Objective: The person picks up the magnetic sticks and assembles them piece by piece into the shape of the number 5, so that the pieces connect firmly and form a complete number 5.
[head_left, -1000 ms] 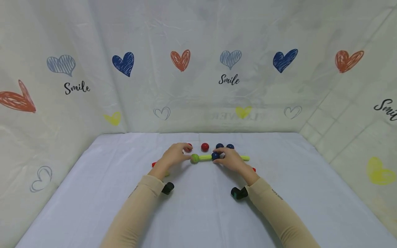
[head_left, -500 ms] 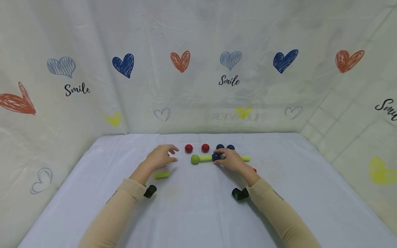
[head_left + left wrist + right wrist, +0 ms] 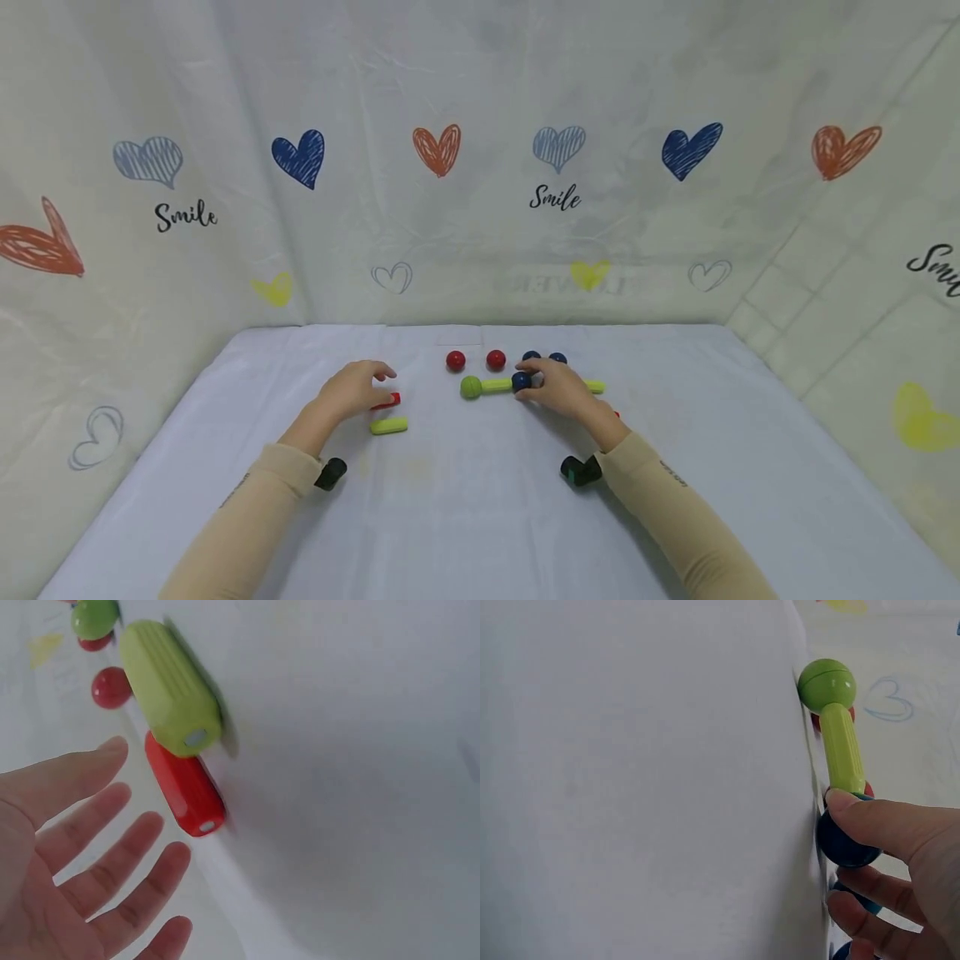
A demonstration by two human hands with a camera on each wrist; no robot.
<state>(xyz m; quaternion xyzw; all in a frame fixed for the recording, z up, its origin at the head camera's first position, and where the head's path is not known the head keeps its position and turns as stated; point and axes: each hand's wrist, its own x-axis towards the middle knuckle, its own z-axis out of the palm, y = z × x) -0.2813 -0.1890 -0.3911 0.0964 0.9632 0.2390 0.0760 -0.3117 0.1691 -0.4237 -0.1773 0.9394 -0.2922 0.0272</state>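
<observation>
My right hand [image 3: 558, 385] pinches a dark blue ball [image 3: 847, 841] between thumb and fingers. A yellow-green ribbed rod [image 3: 841, 748] joins that ball to a green ball [image 3: 827, 684] at its far end, forming a short bar. Over at the left, my left hand [image 3: 354, 390] holds nothing, its fingers spread and slightly bent. Beside its thumb lies a red rod [image 3: 184, 787], partly covered by the hand in the head view. A loose yellow-green rod [image 3: 169, 688] with a pale round spot on its end lies nearer the front.
Two red balls [image 3: 496, 360] and two dark blue balls [image 3: 557, 357] sit in a row toward the back of the white-covered table [image 3: 480, 517]. Right of my right hand, another yellow-green rod [image 3: 595, 387] and a red piece [image 3: 617, 414] show partly. A printed curtain [image 3: 480, 225] hangs behind.
My left hand has moved left and somewhat nearer, away from the green ball, to beside the red rod. My right hand keeps its pinch on the blue ball in the same place.
</observation>
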